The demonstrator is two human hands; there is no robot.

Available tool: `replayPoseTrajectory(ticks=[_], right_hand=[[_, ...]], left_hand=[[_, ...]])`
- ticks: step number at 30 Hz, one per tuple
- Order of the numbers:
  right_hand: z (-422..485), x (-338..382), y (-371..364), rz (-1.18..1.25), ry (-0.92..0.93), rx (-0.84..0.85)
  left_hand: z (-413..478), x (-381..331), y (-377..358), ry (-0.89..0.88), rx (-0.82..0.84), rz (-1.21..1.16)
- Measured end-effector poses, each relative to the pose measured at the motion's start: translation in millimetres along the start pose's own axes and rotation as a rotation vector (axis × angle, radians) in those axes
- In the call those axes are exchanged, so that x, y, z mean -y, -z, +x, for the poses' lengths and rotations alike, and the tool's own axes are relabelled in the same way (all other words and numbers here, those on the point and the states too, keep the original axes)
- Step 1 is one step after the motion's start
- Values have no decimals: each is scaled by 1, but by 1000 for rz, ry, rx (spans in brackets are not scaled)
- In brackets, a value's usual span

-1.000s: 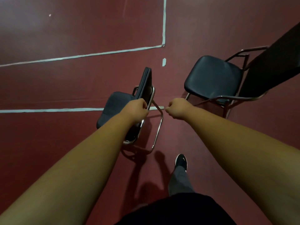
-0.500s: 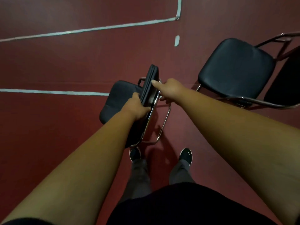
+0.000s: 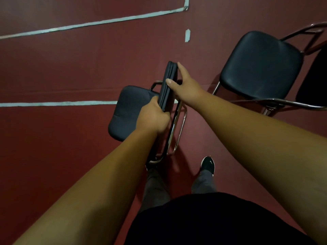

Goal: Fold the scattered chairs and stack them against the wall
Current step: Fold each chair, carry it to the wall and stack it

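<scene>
A black padded folding chair with a chrome frame stands just in front of me; its seat [image 3: 127,112] is folded partway, and its backrest [image 3: 169,85] appears edge-on. My left hand [image 3: 154,117] grips the near end of the backrest's top edge. My right hand [image 3: 184,85] rests on the far end of that edge, thumb over the near side and fingers stretched along the far side. A second black chair [image 3: 260,66] stands unfolded at the right, about a step away.
The floor is dark red with pale tape lines [image 3: 88,24] running across it. My feet [image 3: 208,164] stand just behind the chair's chrome legs [image 3: 178,133]. The second chair's chrome frame [image 3: 283,102] juts out at the right edge.
My right hand moved from beside the frame onto the backrest's top edge and has slid farther along it. I have stepped closer, and the view has tilted down.
</scene>
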State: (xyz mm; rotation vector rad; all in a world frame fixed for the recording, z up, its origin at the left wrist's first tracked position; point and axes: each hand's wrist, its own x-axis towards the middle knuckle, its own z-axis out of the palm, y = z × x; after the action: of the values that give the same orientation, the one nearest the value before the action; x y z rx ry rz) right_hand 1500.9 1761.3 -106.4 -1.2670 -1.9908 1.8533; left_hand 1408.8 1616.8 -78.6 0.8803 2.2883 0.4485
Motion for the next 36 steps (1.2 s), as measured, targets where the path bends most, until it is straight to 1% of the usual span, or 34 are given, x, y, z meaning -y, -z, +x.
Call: replayPoseTrajectory(ticks=[6,11,14,18,20,22,23,25,26,27,28,30,31,34,36], right_hand=[[32,21,-42,60,-19,-35],[64,46,-99,88,-15,-77],[80,56,-138,56,-33,-121],[85,59,-174,83,-38,-238],[82,43,-178,89,-137,-282],[79,15,-176,25,-293,-347],[78,-2,-170,-55,-391,-383],[67,-32,-156,-291,-650,-465],[60,-46,-150,-363,-763,-487],[53,-57,-144,-371,-838,-473],[47,-66,-141,-329,-860,-426],[43,-81,-140,-208,-842,-343],[41,-84,-142,-156,-829,-342],[42,-87,-147,13,-797,-416],[41,-86,-147,109,-832,-407]], left_hand=[[23,32,41,-42,18,-76],[45,80,85,-14,70,-168],[58,113,106,-5,77,-206],[73,137,122,4,93,-243],[77,139,125,2,100,-235],[80,141,124,-4,96,-222],[81,142,122,-4,91,-204],[82,143,120,0,74,-149],[84,144,117,4,64,-131],[83,143,117,2,61,-121],[83,141,116,2,58,-118],[83,137,112,6,62,-112],[83,136,111,6,63,-107],[79,130,106,7,59,-89],[76,127,103,-2,59,-80]])
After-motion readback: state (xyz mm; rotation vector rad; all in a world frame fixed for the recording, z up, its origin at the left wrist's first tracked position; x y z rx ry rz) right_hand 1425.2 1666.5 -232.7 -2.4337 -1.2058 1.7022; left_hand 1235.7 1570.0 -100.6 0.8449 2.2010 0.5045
